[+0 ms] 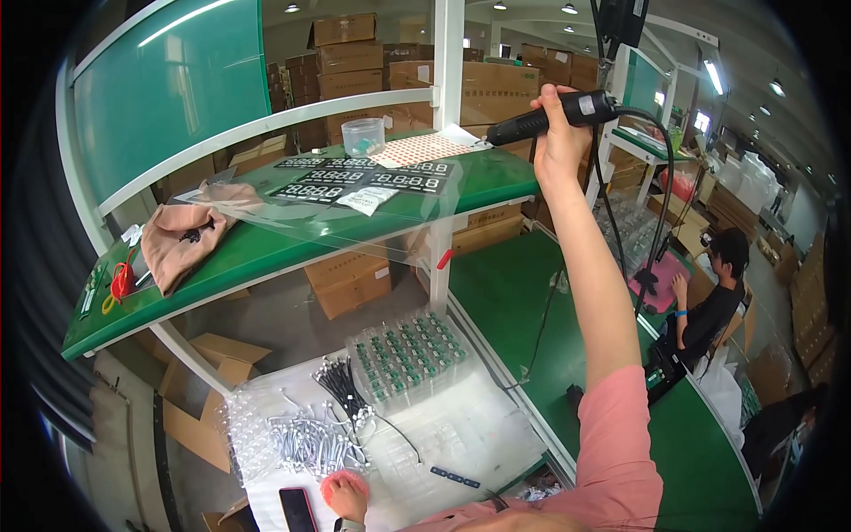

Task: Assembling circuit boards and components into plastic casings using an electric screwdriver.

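My right hand [562, 146] is raised at the shelf's right end, its fingers closed round a black electric screwdriver [519, 129] that points left, with a cord running from its back end. Low in the picture, my left hand [347, 501] has its fingers curled over a small pink, bumpy-looking piece [330, 486], perhaps bubble wrap; its underside is hidden. Beside that hand lie a pile of white cables [310, 443] and a phone [297, 511]. Beyond them are a bundle of black cables [341, 383] and a clear tray [390, 403] of small green circuit boards.
A green shelf [483, 177] carries black display panels [310, 191], a sheet of orange stickers [417, 151], a clear tub [363, 137] and a brown cloth [182, 244]. A dark strip [455, 477] lies on the white worktop. A co-worker [722, 293] sits at the right.
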Available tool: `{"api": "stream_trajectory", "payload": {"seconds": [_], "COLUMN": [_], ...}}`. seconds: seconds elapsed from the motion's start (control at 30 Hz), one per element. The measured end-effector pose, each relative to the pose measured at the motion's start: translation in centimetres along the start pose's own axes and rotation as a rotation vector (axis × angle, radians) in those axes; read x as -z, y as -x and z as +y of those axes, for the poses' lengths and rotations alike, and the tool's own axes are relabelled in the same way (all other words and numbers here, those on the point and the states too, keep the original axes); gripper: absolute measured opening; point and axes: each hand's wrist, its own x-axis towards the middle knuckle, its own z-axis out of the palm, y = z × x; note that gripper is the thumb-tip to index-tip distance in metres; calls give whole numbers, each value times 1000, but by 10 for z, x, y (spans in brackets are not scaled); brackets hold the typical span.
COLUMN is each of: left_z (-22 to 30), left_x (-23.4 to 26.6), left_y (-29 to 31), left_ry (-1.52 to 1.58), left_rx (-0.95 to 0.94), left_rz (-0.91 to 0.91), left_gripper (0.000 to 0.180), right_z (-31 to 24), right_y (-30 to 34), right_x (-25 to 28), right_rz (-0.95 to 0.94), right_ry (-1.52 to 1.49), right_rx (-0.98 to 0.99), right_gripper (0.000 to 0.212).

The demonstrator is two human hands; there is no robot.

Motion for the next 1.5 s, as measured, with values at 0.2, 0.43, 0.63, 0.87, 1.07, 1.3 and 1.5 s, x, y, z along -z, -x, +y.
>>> {"api": "stream_trajectory", "payload": {"seconds": [0.2,0.43,0.63,0.87,1.07,1.3,1.5], "left_z": [-4,-2,6,14,12,3,7], "left_x": [-1,-2,8,16,6,-5,3], "left_y": [3,2,4,10,13,14,12], "left_ry": [48,47,-13,-47,1,94,147], "left_rx": [1,45,45,-8,-5,95,-14], "left_rz": [7,10,-4,48,86,25,220], "left_gripper": [31,32,32,31,29,31,14], "right_z": [-1,-7,-8,37,84,95,77], "right_y": [-13,-11,-7,0,10,19,8], "right_x": [8,10,-18,-90,-120,-123,-115], "right_rz": [10,68,62,-53,-131,-134,19], "right_ry": [-11,137,43,-13,239,214,142], "right_rx": [36,65,82,-28,-32,-73,-50], "right_gripper": [29,26,27,30,38,42,41]}}
